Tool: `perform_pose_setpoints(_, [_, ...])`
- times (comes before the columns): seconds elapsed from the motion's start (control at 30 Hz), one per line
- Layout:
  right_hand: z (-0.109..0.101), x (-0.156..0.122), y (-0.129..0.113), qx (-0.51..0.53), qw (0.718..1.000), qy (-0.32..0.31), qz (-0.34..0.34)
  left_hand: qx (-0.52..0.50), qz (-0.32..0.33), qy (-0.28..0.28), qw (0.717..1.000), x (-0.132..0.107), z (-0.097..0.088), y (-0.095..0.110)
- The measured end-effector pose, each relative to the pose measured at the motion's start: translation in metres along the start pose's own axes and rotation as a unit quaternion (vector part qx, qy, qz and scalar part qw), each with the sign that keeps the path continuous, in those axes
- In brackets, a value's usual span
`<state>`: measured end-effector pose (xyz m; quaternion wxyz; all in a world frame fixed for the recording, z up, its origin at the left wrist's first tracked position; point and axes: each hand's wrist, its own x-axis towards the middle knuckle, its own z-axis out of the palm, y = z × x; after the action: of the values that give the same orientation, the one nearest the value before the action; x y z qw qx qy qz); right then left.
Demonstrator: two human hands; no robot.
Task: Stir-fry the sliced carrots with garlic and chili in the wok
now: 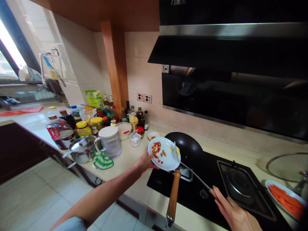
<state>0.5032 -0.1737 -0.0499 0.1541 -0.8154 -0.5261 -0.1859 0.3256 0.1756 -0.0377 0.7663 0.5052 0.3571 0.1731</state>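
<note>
Head view, looking down a kitchen counter toward a gas hob; left hand (145,161) grips the near rim of a white plate (168,160), fingers curled under it and thumb on top, plate tilted toward a black wok (186,144) that sits on the left burner; chopped red and green chili pieces (157,150) lie on the left part of the plate, a small pale yellow heap (176,150) near its far right edge, just over the wok rim; right hand (232,210) is closed around the handle end of a metal spatula (176,152), whose thin shaft runs up and left and whose blade rests against the plate surface beside the yellow heap; wok's wooden handle (173,195) points toward the camera, below the plate, free of both hands; right burner (240,184) is bare, no flame visible; at far right a second plate with orange strips (286,199) sits on the counter, a glass lid (286,166) just behind it; left of the hob stand a clear lidded jug (109,141), a steel pot with lid (81,150), a green-and-white cloth (103,161), small bowls and a crowd of sauce bottles and jars (96,117) against the tiled wall; black range hood (231,77) hangs above the hob.
</note>
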Motion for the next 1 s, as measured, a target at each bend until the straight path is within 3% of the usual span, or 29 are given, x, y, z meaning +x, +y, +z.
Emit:
perform_pose_setpoints(0.23, [0.006,-0.001,0.008,-0.013,0.999,0.029,0.038,-0.005,0.014,0.008,1.0,0.003,0.0,0.006])
perform_pose_setpoints(0.4, [0.017,0.008,-0.009,0.007,0.998,0.054,-0.015,0.01,0.006,0.003,1.0,0.002,0.002,0.007])
perform_pose_setpoints(0.7, [0.028,0.018,-0.017,0.031,0.999,0.016,-0.03,0.017,0.011,-0.024,1.0,0.002,0.008,0.001])
perform_pose_setpoints(1.0, [0.017,0.01,-0.009,-0.014,1.0,0.015,0.017,0.017,0.012,-0.014,1.0,0.006,0.003,0.003])
